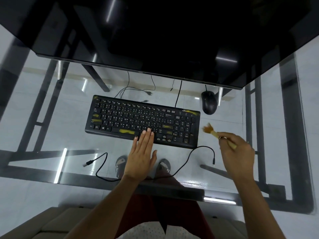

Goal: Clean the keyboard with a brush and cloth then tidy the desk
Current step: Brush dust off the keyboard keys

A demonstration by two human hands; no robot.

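Glass desk (51, 135) carrying everything: left hand (141, 157) lying flat and open, fingertips touching black keyboard (143, 120); right hand (238, 152) clasping brush (217, 132), bristles hovering just beside keyboard's right end; mouse (209, 102) sitting beyond.

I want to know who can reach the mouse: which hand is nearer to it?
Right. The right hand, holding the brush, is below the mouse. The left hand rests on the keyboard, farther left.

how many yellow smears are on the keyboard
About 6 on the keyboard: top-left corner, two at the left edge, the space bar, right of the enter key, and the top-right corner by the logo. The left hand may hide more.
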